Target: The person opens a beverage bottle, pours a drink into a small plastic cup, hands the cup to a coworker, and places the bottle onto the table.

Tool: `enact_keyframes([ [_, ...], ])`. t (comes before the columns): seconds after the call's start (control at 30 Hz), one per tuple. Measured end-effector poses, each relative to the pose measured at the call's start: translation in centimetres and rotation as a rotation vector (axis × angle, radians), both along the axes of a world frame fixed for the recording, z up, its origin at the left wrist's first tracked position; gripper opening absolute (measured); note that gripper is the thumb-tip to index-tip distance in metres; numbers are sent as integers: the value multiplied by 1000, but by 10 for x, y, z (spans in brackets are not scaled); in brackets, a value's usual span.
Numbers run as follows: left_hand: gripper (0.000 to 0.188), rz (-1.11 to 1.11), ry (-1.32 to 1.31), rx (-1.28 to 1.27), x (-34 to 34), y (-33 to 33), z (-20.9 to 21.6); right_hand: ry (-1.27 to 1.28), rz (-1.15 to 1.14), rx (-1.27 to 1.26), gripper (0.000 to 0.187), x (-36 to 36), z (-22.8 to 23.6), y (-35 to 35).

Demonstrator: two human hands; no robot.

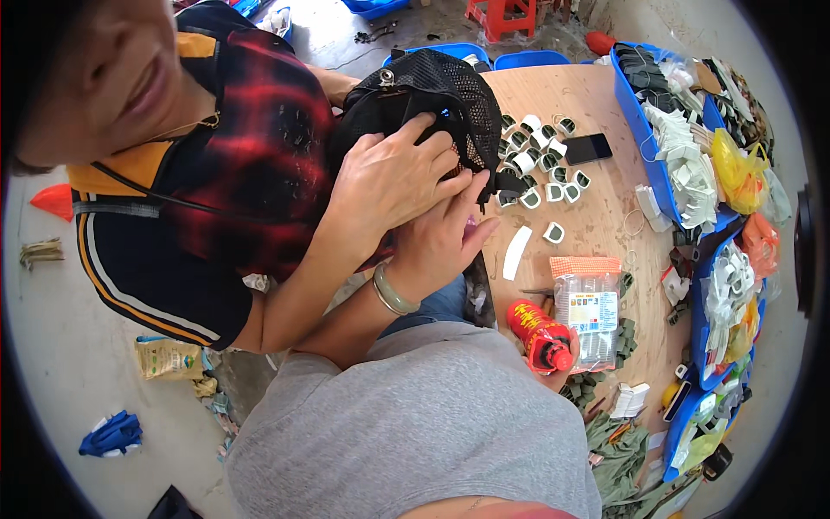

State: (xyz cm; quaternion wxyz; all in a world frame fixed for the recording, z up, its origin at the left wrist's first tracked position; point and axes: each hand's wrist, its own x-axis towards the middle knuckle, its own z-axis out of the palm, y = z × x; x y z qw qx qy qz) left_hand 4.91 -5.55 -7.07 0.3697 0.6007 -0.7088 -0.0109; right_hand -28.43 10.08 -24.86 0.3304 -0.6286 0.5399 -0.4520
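A black mesh bag [450, 91] lies at the near-left edge of the wooden table [596, 229]. A co-worker in a red plaid and black top presses one hand [389, 177] on the bag. My left hand [441, 242], with a pale bangle at the wrist, reaches up under that hand, and its fingertips touch the bag's lower edge. The co-worker's hand covers part of my fingers, so my grip is unclear. My right hand [573, 346] is mostly hidden behind my grey shirt. Its visible fingers wrap a red bottle [538, 333] with a red cap.
Several small white and black loops [540, 160] lie beside the bag, with a dark phone [588, 149], a white strip [517, 252] and a clear packet [588, 307]. Blue trays [644, 130] of parts line the right edge. Green fabric pieces [618, 445] sit near me. A red stool [501, 17] stands beyond.
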Motion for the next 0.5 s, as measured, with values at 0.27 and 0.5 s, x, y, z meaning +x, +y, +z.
enact_keyframes([
  [0.27, 58, -53, -17, 7, -9, 5, -2, 60, -11, -72, 113, 0, 5, 2],
  [0.5, 56, -474, 194, 216, -42, 29, -44, 101, -58, -102, 98, 14, 33, -7],
])
